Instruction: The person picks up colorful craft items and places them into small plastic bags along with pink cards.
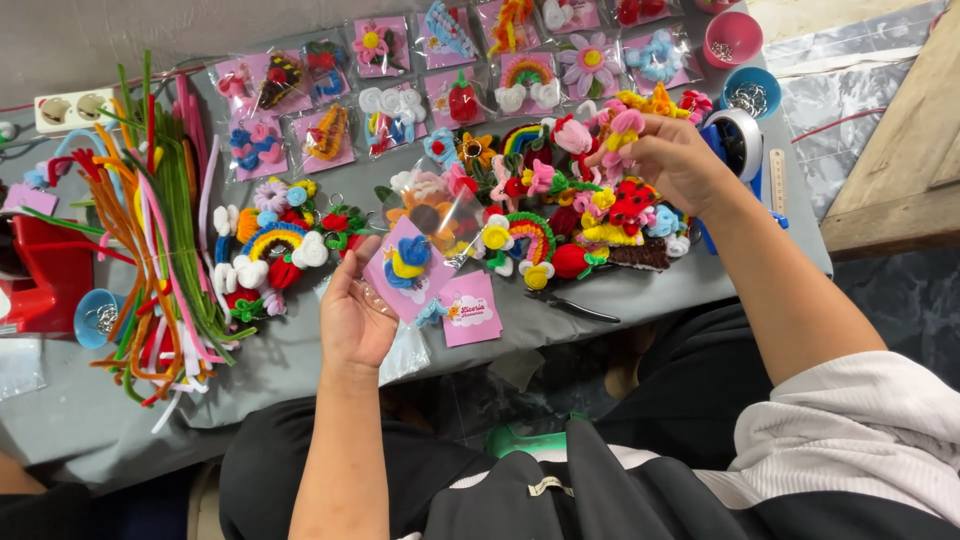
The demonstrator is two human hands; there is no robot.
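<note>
Pink backing card (pixel 408 268) with a blue-and-yellow pipe-cleaner charm on it sits in a clear sleeve, pinched at its lower left corner by the left hand (pixel 355 318) — thumb over the film, fingers curled beneath. Its long axis slants up and to the right from that grip, toward the heap of loose charms (pixel 560 215). The left hand is the nearer one; the right hand (pixel 672 160) is well apart, up and to the right of the card, fingertips pressed together on a small pink-and-yellow charm (pixel 622 135) above the heap.

Just right of the card lies a smaller pink printed label (pixel 472 310), flat on the grey cloth. Beyond the card, rows of square pink packets (pixel 330 135) in clear film — each with one charm — run along the far edge. Left of the card lies a bundle of long pipe cleaners (pixel 160 230).
</note>
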